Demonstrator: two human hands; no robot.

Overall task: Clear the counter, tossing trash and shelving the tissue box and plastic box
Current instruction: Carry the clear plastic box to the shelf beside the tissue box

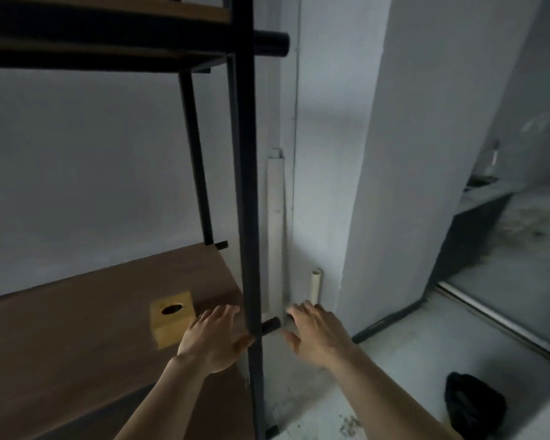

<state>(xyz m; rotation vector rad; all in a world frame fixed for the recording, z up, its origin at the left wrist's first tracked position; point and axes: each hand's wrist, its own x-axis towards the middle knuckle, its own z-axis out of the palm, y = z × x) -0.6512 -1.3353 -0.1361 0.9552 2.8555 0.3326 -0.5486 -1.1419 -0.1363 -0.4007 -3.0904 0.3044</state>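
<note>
Shelf unit (248,185): black metal frame with brown wooden boards; one front post runs top to bottom through the middle of the view, between the two hands.

Lower shelf board (77,312): brown wood, left half of the view.

Tissue box (172,319): yellow wooden cube with an oval opening on top, standing upright on the lower shelf board, near its right end. No tissue is visible in the opening.

Left hand (211,338): palm down, fingers spread and apart, holding nothing. It hovers over the shelf board just right of the tissue box; whether the fingers touch the box cannot be told. The thumb reaches the front post.

Right hand (318,335): palm down, fingers spread and apart, holding nothing, on the far side of the post, above the floor.

White strips (275,230): flat lengths leaning upright in the wall corner behind the post.

Short pale pipe (315,287): upright beside the strips, just beyond the right fingertips.

Floor (410,360): pale concrete, speckled with dirt.

Black bag (473,404): dark crumpled bundle on the floor at lower right.

Plastic box: not in view.
</note>
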